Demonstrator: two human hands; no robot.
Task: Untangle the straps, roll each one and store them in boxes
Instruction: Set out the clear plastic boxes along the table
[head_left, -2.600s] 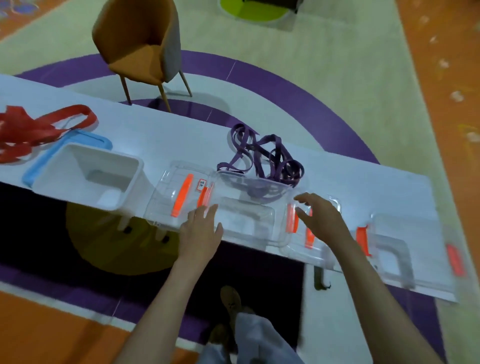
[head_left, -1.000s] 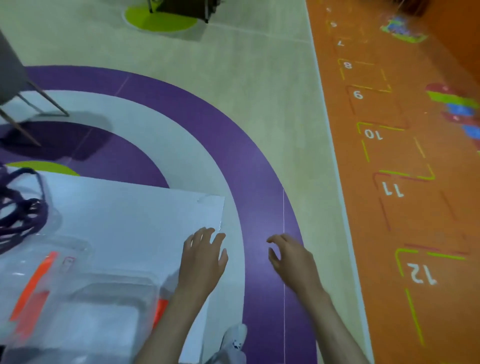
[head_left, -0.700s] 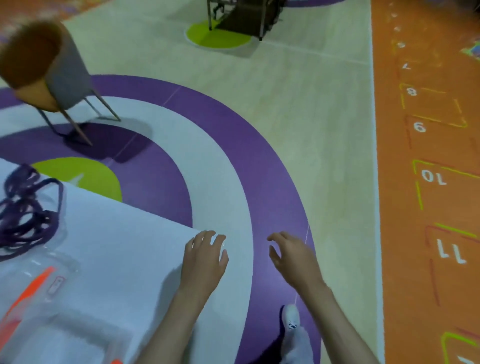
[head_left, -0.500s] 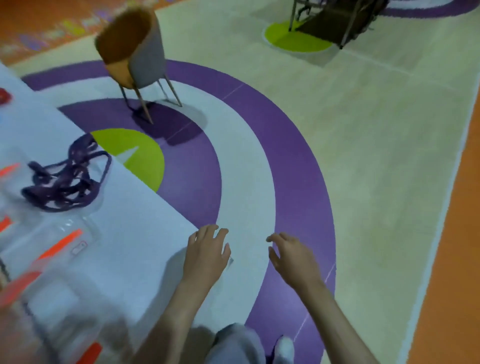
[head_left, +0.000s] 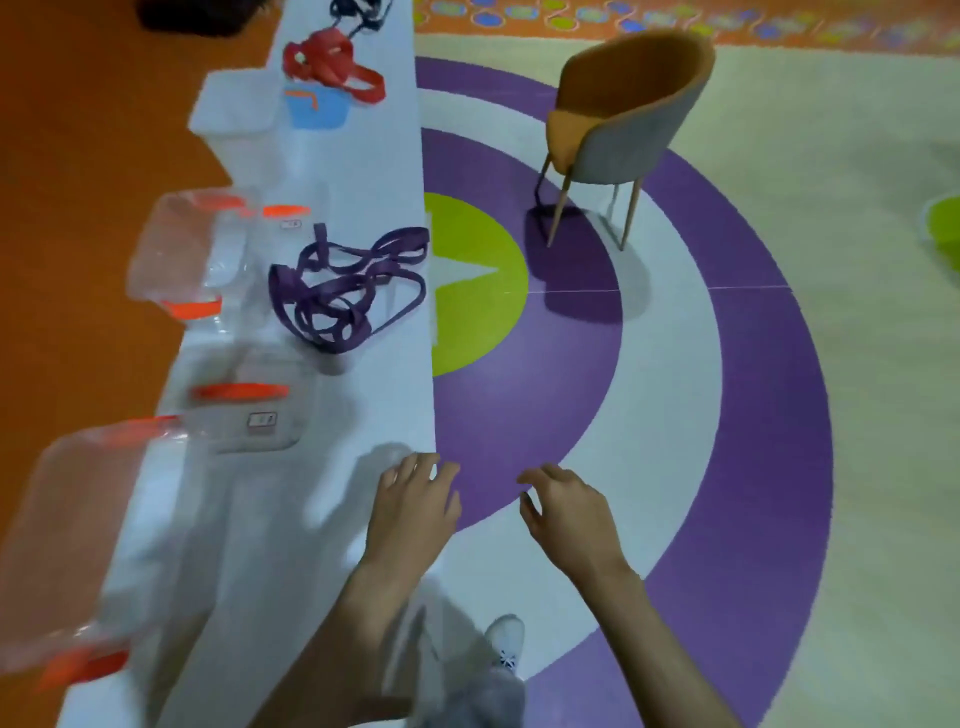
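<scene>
Left hand (head_left: 415, 506) off clear boxes (head_left: 249, 415), now over table (head_left: 363, 405) end; right hand (head_left: 566, 512) beside; fingers (head_left: 410, 467) loosely apart, empty.

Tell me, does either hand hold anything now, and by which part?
Nothing is held. The left hand is open at the table edge, the right hand open above the floor. The purple straps lie apart from both.

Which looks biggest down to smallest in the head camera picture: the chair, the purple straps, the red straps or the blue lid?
1. chair
2. purple straps
3. red straps
4. blue lid
The red straps and lid lie farther from the camera, so their true size against the purple straps is unsure.
</scene>
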